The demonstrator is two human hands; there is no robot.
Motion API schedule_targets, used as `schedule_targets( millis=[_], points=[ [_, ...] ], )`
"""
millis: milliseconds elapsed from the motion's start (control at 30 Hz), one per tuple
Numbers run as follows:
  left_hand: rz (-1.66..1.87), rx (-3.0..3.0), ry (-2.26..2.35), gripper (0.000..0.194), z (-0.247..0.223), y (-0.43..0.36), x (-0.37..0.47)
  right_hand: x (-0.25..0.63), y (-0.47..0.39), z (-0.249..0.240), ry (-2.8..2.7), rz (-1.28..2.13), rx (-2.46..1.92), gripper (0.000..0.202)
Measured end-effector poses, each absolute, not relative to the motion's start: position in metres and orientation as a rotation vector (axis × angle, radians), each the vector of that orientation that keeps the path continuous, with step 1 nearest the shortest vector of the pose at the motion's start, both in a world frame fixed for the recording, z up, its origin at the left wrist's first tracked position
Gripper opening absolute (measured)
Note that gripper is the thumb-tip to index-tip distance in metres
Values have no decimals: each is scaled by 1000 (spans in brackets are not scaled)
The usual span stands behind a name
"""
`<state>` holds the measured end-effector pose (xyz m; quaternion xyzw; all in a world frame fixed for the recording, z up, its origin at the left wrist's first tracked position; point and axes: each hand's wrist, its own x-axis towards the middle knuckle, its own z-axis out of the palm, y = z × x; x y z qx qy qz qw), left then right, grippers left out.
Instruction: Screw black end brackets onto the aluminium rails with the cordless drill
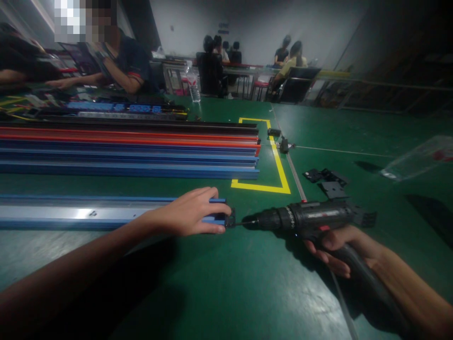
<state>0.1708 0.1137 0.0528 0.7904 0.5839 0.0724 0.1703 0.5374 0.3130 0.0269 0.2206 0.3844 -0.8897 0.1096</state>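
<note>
My left hand (194, 212) is closed over the right end of a long blue rail (116, 225) with a silver strip along its middle. Its fingertips reach a small black end cap (230, 217) at that end. Wrapped round the handle of a black power drill (314, 215) is my right hand (339, 248), with the drill lying level and aimed left. The thin bit (246, 223) reaches the end cap; whether it sits in a screw is too small to tell.
Several blue and red rails (141, 151) lie behind. Yellow tape (279, 165) marks the green table (230, 283). Black plates (332, 189), a thin cord (339, 150) and a clear bottle (421, 158) lie at right. Another bottle (194, 85) stands farther back. A person (123, 61) works across the table.
</note>
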Motion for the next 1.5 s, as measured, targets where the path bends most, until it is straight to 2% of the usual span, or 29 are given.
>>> schedule_targets(
  millis=[300,1033,1500],
  points=[
    [177,2226,1655,44,56,116,173,537,311,30,1155,-2578,736,27],
    [606,2105,1810,40,47,117,175,540,314,18,1129,-2632,679,29],
    [610,2080,1820,39,44,119,173,545,316,18,1078,-2615,711,24]
  ],
)
